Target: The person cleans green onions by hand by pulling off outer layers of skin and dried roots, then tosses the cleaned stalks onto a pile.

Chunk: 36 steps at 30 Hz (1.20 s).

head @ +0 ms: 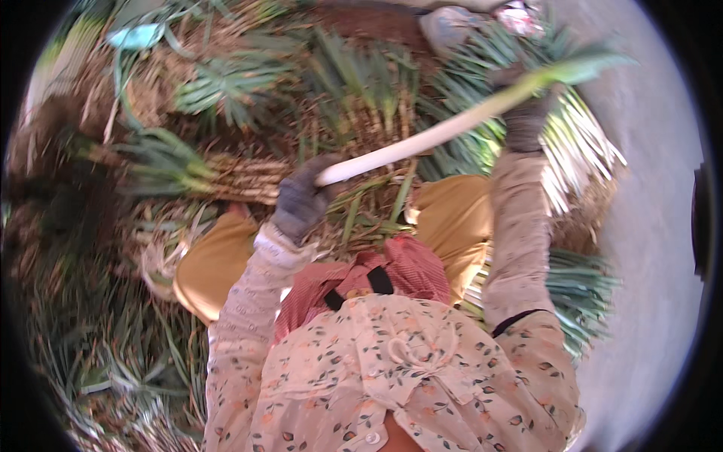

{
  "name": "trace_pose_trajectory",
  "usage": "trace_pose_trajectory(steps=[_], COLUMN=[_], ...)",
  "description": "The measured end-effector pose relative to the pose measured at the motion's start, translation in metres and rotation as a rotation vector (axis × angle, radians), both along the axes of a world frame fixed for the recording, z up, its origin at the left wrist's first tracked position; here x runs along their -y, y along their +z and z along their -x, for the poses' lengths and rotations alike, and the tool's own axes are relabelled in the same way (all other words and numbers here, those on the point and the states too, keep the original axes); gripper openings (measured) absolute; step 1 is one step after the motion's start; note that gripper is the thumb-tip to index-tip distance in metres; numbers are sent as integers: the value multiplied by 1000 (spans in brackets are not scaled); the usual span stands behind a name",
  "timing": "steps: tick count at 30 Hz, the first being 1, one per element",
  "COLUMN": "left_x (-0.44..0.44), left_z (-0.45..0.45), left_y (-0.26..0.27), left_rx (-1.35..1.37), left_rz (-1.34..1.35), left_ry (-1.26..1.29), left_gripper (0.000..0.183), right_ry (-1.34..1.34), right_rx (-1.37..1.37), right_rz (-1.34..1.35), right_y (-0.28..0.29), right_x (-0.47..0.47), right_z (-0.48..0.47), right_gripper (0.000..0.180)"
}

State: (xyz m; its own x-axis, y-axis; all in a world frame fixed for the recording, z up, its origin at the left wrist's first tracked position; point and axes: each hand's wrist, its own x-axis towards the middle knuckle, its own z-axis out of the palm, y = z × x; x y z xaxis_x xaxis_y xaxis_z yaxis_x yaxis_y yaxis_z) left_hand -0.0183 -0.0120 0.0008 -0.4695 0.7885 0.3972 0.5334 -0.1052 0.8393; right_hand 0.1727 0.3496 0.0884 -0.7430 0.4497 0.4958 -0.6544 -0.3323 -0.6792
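Note:
A long white-stemmed leek (412,144) slants up to the right between my gloved hands. My left hand (308,195) is closed round its lower white end. My right hand (522,107), in a dark glove, is at its green upper part, partly behind the stalk; its fingers are blurred and I cannot tell whether they grip it. Beside my right wrist lies a pile of cleaned leeks (582,135) with white stems and green leaves. Left of my left hand lies a bundle of untrimmed leeks (226,178) with brownish stems.
More leeks (361,85) lie in heaps ahead. Loose leaf trimmings (361,217) cover the ground between my knees. A dark heap of leaves (113,327) is at the left. Another leek bundle (582,294) lies by my right elbow, next to pale floor (649,226). A plastic bag (452,25) is at the top.

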Motion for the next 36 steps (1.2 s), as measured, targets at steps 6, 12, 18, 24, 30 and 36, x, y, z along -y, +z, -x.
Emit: trace_pose_trajectory(steps=[6,12,18,24,30,36], left_x=[16,72,81,38,40,23], left_z=[2,-2,-13,-13,-20,-3], left_y=[-155,-214,-172,-182,-214,-175], left_rx=[-148,-133,-84,-93,32,210], left_rz=[838,1099,1167,1348,1150,1157], left_ry=[-107,-324,-292,-378,-372,-290], left_gripper=[48,45,39,38,44,36], right_ry=[-266,-973,-1647,-1331,-627,-254], right_rx=[289,536,1186,2017,1398,1365], right_rz=[315,-558,-1421,-1547,-2039,-1329], right_y=[-69,-37,-5,-52,-280,-467], right_x=[70,53,-156,-309,-268,8], right_z=[66,127,10,-120,21,176], right_gripper=[18,39,31,22,18,27])
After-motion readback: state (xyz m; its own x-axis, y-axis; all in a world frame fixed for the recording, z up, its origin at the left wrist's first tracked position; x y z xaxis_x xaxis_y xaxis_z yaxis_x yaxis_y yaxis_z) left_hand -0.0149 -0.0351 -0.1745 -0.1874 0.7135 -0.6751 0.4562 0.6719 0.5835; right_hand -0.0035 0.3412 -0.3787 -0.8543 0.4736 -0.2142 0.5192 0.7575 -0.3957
